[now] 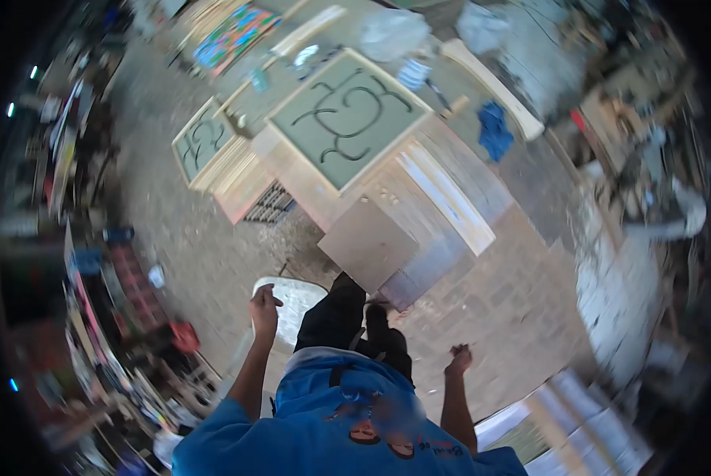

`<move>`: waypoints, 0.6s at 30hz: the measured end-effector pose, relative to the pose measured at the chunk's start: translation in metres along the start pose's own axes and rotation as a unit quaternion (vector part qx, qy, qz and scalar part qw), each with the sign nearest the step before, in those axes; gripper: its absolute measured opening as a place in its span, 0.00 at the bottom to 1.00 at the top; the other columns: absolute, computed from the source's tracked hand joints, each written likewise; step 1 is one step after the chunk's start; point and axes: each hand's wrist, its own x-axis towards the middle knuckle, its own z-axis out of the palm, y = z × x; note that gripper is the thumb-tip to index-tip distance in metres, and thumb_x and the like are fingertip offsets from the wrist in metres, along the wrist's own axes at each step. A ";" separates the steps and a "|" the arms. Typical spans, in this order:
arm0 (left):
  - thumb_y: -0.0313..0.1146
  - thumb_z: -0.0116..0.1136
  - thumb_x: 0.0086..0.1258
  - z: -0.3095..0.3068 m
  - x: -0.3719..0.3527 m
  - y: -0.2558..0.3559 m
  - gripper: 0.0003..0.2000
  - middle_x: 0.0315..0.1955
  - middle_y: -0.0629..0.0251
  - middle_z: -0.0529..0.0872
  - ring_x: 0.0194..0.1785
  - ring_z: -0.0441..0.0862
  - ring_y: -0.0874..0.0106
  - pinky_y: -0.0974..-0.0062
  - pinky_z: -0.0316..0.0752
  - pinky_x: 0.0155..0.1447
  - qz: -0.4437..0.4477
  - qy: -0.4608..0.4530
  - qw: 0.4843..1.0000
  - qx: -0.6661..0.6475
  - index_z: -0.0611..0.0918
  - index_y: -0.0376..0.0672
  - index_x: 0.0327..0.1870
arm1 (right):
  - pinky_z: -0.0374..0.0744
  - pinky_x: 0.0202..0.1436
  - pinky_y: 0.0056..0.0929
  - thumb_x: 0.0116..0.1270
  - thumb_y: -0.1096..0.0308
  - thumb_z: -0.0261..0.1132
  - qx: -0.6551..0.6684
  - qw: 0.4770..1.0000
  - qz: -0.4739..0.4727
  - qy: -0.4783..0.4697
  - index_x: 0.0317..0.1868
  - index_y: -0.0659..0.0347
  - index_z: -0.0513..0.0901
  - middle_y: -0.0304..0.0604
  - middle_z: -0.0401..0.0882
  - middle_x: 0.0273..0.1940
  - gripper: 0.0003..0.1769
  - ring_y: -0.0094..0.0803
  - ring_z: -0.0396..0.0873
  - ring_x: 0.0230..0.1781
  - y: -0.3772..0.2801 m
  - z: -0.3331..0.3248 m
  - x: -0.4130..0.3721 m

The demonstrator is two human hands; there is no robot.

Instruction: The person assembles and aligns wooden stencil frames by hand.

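A person in a blue shirt (332,428) and black trousers (347,317) stood on a bare workshop floor (205,238), seen from above, both arms hanging at the sides. The left hand (264,305) hung with its fingers (270,295) curled in against the palm, nothing visible in them; the white stool (300,297) stood on the floor just beside those fingers, on their inner side and close to the trousers, though contact could not be made out. The right hand (457,361) hung over the floor with its fingers (460,349) too small and blurred to tell whether they were spread or closed, and nothing could be seen in them. Ahead of both hands, well apart from the fingers, stood a wooden desk (419,190). A brown board (367,242) lay at its near end, closest to the left fingers, and a white plank (447,198) lay beside it. Beyond the board a large green panel (347,115) marked with looping black lines lay flat on the desk. A smaller green panel (205,143) with similar lines lay farther out, ahead of the left fingers. A blue cloth (494,131) lay far ahead of the right fingers, near the far end of the desk.
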 end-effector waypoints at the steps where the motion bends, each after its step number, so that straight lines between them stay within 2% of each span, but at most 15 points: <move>1: 0.35 0.49 0.77 0.016 -0.009 -0.022 0.14 0.22 0.61 0.85 0.20 0.76 0.79 0.78 0.72 0.27 -0.040 -0.001 0.998 -0.045 0.84 0.34 0.48 | 0.73 0.29 0.25 0.74 0.54 0.56 -0.048 0.998 0.038 -0.026 0.43 0.58 0.80 0.37 0.83 0.30 0.16 0.25 0.79 0.27 0.009 -0.009 0.017; 3: 0.35 0.49 0.75 0.055 -0.023 -0.063 0.15 0.23 0.59 0.86 0.23 0.81 0.75 0.76 0.77 0.29 -0.110 -0.041 0.988 -0.104 0.83 0.34 0.49 | 0.62 0.27 0.21 0.73 0.52 0.56 -0.166 0.978 0.074 -0.104 0.40 0.52 0.82 0.33 0.85 0.30 0.15 0.22 0.79 0.28 -0.025 -0.010 0.000; 4: 0.36 0.50 0.73 0.072 -0.033 -0.064 0.15 0.24 0.58 0.86 0.26 0.83 0.74 0.77 0.78 0.29 -0.148 -0.076 0.979 -0.121 0.84 0.35 0.49 | 0.77 0.40 0.28 0.70 0.60 0.62 -0.174 0.974 0.077 -0.124 0.41 0.64 0.81 0.43 0.83 0.33 0.13 0.31 0.82 0.32 -0.043 -0.008 -0.003; 5: 0.37 0.52 0.71 0.092 -0.040 -0.085 0.15 0.26 0.57 0.86 0.28 0.83 0.74 0.74 0.79 0.32 -0.193 -0.130 0.963 -0.135 0.84 0.37 0.50 | 0.77 0.40 0.28 0.69 0.61 0.62 -0.200 0.968 0.047 -0.144 0.42 0.64 0.81 0.43 0.83 0.33 0.13 0.31 0.81 0.31 -0.058 -0.007 -0.003; 6: 0.39 0.54 0.69 0.114 -0.043 -0.114 0.17 0.31 0.52 0.88 0.33 0.86 0.65 0.66 0.82 0.40 -0.181 -0.193 0.964 -0.023 0.84 0.40 0.53 | 0.77 0.39 0.28 0.67 0.63 0.63 -0.220 0.962 0.020 -0.162 0.42 0.64 0.82 0.43 0.82 0.32 0.12 0.31 0.81 0.31 -0.069 -0.006 -0.002; 8: 0.42 0.57 0.66 0.146 -0.055 -0.112 0.20 0.38 0.47 0.88 0.41 0.87 0.54 0.60 0.81 0.50 -0.039 -0.207 0.964 0.166 0.83 0.42 0.56 | 0.77 0.38 0.30 0.66 0.64 0.64 -0.272 0.948 -0.004 -0.168 0.43 0.66 0.81 0.43 0.82 0.32 0.13 0.32 0.80 0.31 -0.086 -0.007 0.021; 9: 0.42 0.57 0.66 0.154 -0.052 -0.096 0.20 0.38 0.47 0.88 0.41 0.87 0.54 0.60 0.81 0.50 -0.043 -0.204 0.965 0.159 0.83 0.42 0.56 | 0.77 0.38 0.32 0.65 0.65 0.64 -0.321 0.932 -0.018 -0.168 0.43 0.68 0.80 0.44 0.82 0.33 0.13 0.33 0.80 0.31 -0.092 -0.008 0.034; 10: 0.44 0.58 0.65 0.152 -0.052 -0.068 0.22 0.41 0.46 0.87 0.45 0.86 0.51 0.58 0.80 0.52 -0.012 -0.222 0.965 0.140 0.83 0.42 0.57 | 0.77 0.38 0.32 0.65 0.65 0.64 -0.334 0.927 -0.023 -0.170 0.43 0.68 0.80 0.44 0.82 0.33 0.13 0.33 0.80 0.31 -0.101 -0.008 0.045; 11: 0.45 0.59 0.64 0.153 -0.060 -0.055 0.23 0.44 0.44 0.86 0.49 0.85 0.48 0.57 0.79 0.55 0.017 -0.238 0.963 0.122 0.82 0.43 0.58 | 0.77 0.37 0.33 0.64 0.65 0.65 -0.343 0.927 -0.096 -0.116 0.42 0.69 0.80 0.45 0.82 0.32 0.14 0.34 0.80 0.32 -0.110 -0.007 0.058; 12: 0.45 0.59 0.64 0.164 -0.067 -0.064 0.23 0.44 0.44 0.86 0.49 0.85 0.48 0.57 0.79 0.55 0.007 -0.227 0.967 0.116 0.82 0.43 0.58 | 0.77 0.37 0.35 0.63 0.66 0.66 -0.341 0.922 -0.171 -0.067 0.42 0.71 0.80 0.46 0.82 0.31 0.14 0.35 0.80 0.32 -0.116 0.003 0.071; 13: 0.45 0.61 0.65 0.178 -0.069 -0.075 0.23 0.48 0.44 0.86 0.53 0.84 0.50 0.59 0.77 0.58 -0.049 -0.230 0.968 0.092 0.82 0.41 0.57 | 0.78 0.37 0.36 0.64 0.68 0.64 -0.411 0.886 -0.215 -0.008 0.37 0.73 0.81 0.47 0.82 0.29 0.12 0.36 0.79 0.29 -0.127 0.014 0.085; 14: 0.45 0.62 0.65 0.194 -0.076 -0.087 0.24 0.51 0.44 0.85 0.56 0.83 0.51 0.61 0.75 0.62 -0.105 -0.235 0.964 0.064 0.82 0.39 0.57 | 0.78 0.37 0.36 0.64 0.68 0.64 -0.416 0.881 -0.223 -0.019 0.37 0.73 0.81 0.47 0.82 0.29 0.12 0.36 0.79 0.29 -0.136 0.026 0.100; 16: 0.46 0.62 0.66 0.219 -0.108 -0.099 0.26 0.52 0.44 0.84 0.56 0.82 0.51 0.60 0.75 0.62 -0.118 -0.218 0.968 0.046 0.80 0.38 0.59 | 0.78 0.37 0.36 0.66 0.68 0.61 -0.370 0.870 -0.292 -0.146 0.34 0.71 0.83 0.48 0.83 0.27 0.12 0.35 0.80 0.26 -0.157 0.046 0.139; 17: 0.47 0.62 0.65 0.239 -0.129 -0.116 0.27 0.50 0.44 0.85 0.56 0.82 0.49 0.59 0.75 0.62 -0.124 -0.214 0.968 0.046 0.80 0.38 0.60 | 0.78 0.37 0.36 0.68 0.67 0.59 -0.387 0.839 -0.311 -0.223 0.33 0.69 0.84 0.49 0.84 0.26 0.13 0.36 0.81 0.25 -0.162 0.059 0.162; 18: 0.48 0.62 0.64 0.264 -0.148 -0.130 0.28 0.48 0.44 0.85 0.56 0.81 0.48 0.57 0.75 0.62 -0.128 -0.211 0.968 0.049 0.79 0.39 0.60 | 0.79 0.37 0.35 0.70 0.63 0.58 -0.431 0.797 -0.322 -0.275 0.35 0.66 0.85 0.48 0.86 0.30 0.15 0.38 0.83 0.28 -0.163 0.073 0.185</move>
